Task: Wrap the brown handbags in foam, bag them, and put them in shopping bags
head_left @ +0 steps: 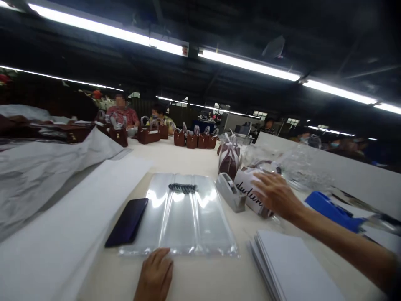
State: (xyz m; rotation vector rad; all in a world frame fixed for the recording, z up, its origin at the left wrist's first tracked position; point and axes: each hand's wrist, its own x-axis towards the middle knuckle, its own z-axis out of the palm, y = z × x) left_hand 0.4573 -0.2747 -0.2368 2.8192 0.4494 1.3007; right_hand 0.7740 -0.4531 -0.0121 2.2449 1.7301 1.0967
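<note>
My left hand (155,276) rests on the table at the front edge of a stack of clear plastic bags (181,221). Its fingers are loosely bent, with nothing visible in them. A dark strip of print marks the top bag, and a dark blue phone (128,222) lies along its left side. On the right, my right hand (277,195) reaches over a white piece with black script lettering (247,188), fingers stretched out and a little blurred. Whether they touch it I cannot tell. Beside it stands a grey tape dispenser (230,192).
A brown handbag (230,159) in white wrapping stands behind the dispenser. White sheets (294,263) are stacked front right, near a blue tool (335,209). Large white paper (78,200) covers the left. Several brown handbags (192,138) line the far edge, where people sit.
</note>
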